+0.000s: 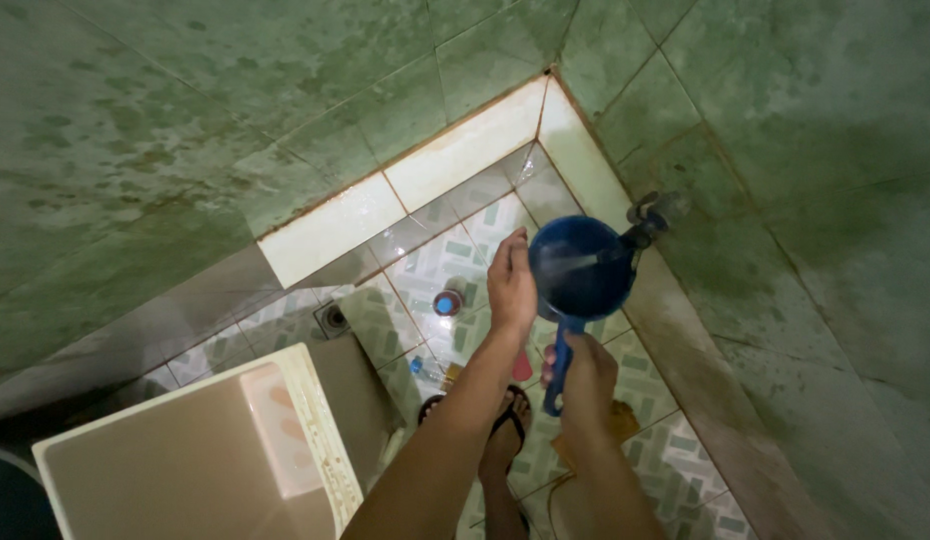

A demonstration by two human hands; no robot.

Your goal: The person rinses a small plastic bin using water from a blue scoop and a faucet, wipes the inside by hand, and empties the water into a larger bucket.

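My right hand (581, 375) grips the handle of a blue plastic water dipper (583, 270), held up under a wall tap (653, 215) in the corner. A stream of water runs from the tap into the dipper. My left hand (511, 282) is raised beside the dipper's left rim, fingers together and extended, holding nothing. Below my arms, my foot in a black flip-flop (506, 432) stands on the wet patterned floor tiles (440, 255).
Green stained tiled walls meet in the corner. A pale rectangular water tank (185, 460) fills the lower left. A floor drain (334, 318) and a small round blue and red object (447, 302) lie on the floor. A dark bucket edge (10, 500) shows at bottom left.
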